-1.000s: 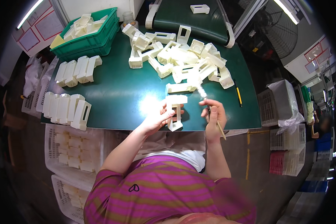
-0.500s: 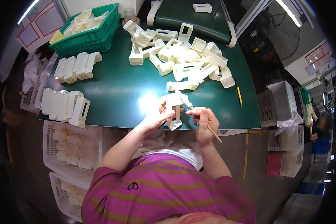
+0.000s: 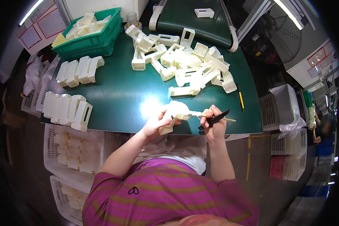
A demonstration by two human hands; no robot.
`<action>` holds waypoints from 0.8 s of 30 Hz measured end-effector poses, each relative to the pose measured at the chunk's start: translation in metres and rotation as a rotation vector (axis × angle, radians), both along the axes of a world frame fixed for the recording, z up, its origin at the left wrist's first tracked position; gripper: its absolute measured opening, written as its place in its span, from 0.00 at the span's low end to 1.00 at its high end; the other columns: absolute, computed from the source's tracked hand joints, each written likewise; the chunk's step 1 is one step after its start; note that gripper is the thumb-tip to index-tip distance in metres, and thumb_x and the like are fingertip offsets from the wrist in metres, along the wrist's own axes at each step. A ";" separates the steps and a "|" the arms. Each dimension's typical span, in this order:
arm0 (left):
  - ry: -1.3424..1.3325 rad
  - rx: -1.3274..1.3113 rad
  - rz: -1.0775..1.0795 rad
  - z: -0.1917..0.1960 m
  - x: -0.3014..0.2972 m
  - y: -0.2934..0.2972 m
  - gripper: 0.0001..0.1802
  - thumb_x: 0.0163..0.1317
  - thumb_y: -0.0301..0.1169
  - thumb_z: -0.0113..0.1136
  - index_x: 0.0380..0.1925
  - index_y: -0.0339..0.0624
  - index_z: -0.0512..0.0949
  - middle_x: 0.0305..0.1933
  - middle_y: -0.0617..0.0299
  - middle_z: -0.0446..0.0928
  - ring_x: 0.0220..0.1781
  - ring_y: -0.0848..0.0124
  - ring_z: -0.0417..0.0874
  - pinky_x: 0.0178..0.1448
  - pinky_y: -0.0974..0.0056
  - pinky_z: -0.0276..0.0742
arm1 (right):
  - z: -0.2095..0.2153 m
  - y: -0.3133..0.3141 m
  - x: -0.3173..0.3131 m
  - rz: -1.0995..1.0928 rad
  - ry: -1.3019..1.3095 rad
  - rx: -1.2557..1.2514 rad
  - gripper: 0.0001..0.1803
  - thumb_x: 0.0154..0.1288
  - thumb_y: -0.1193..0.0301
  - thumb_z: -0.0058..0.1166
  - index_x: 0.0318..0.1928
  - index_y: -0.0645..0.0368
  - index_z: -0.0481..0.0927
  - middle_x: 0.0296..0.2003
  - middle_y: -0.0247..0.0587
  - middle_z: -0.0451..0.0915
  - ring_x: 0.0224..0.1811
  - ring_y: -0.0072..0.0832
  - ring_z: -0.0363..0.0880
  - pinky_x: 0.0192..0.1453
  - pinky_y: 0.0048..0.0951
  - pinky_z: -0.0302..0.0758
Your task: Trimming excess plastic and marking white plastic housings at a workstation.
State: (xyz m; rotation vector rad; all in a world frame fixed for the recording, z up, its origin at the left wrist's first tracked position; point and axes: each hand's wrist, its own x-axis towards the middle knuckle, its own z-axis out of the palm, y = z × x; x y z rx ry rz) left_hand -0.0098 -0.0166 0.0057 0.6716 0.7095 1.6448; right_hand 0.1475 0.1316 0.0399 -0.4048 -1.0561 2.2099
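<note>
In left hand point(image 3: 154, 124), white frame point(image 3: 176, 110) partly hidden.

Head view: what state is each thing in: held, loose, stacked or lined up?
Left hand: closed on the cream part
Cream part: held, tilted
Right hand: closed on wooden stick and black tool
Wooden stick: held, pointing at the cream part
Black tool: held
Yellow pen-like tool: lying loose
Part heap: loose, jumbled
Left-side parts: lined up in two rows
Green crates: stacked, upper one loaded
Conveyor belt: bearing one part
</note>
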 end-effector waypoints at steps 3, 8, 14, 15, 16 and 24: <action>0.052 0.005 0.033 0.000 0.002 0.007 0.31 0.54 0.37 0.62 0.57 0.39 0.63 0.53 0.58 0.69 0.53 0.69 0.72 0.57 0.62 0.69 | 0.005 -0.004 -0.006 -0.047 0.035 0.025 0.19 0.70 0.65 0.37 0.24 0.63 0.71 0.19 0.48 0.73 0.16 0.25 0.67 0.17 0.19 0.60; 0.172 0.021 0.031 0.000 0.005 0.007 0.32 0.53 0.33 0.63 0.57 0.39 0.63 0.52 0.59 0.69 0.51 0.71 0.71 0.56 0.62 0.70 | 0.019 -0.022 -0.020 -0.137 -0.192 0.275 0.19 0.70 0.63 0.38 0.26 0.61 0.72 0.20 0.37 0.73 0.18 0.15 0.64 0.19 0.15 0.57; 0.100 0.028 0.141 -0.005 0.002 0.008 0.31 0.54 0.32 0.62 0.57 0.39 0.63 0.50 0.60 0.70 0.50 0.72 0.72 0.55 0.62 0.70 | 0.012 -0.013 -0.011 -0.327 -0.330 0.465 0.18 0.70 0.64 0.37 0.25 0.61 0.72 0.19 0.34 0.73 0.20 0.14 0.67 0.23 0.14 0.59; 0.132 0.026 0.168 -0.006 0.004 0.012 0.31 0.54 0.33 0.62 0.56 0.39 0.63 0.50 0.60 0.70 0.50 0.71 0.72 0.55 0.62 0.70 | 0.016 -0.019 -0.005 -0.339 -0.207 0.479 0.18 0.70 0.65 0.37 0.25 0.62 0.72 0.21 0.36 0.73 0.21 0.16 0.69 0.24 0.15 0.60; 0.123 0.022 0.171 -0.005 0.006 0.010 0.31 0.54 0.33 0.62 0.56 0.39 0.63 0.50 0.60 0.70 0.50 0.71 0.72 0.55 0.62 0.70 | 0.021 -0.030 -0.001 -0.358 -0.085 0.524 0.18 0.70 0.67 0.36 0.25 0.62 0.72 0.24 0.39 0.74 0.23 0.18 0.70 0.24 0.17 0.62; -0.143 -0.008 0.210 -0.009 -0.002 0.008 0.28 0.63 0.43 0.48 0.57 0.38 0.60 0.53 0.52 0.69 0.51 0.64 0.74 0.58 0.58 0.70 | -0.003 -0.005 0.005 -0.349 -0.350 0.441 0.17 0.70 0.66 0.37 0.25 0.61 0.71 0.22 0.37 0.74 0.20 0.17 0.69 0.24 0.17 0.62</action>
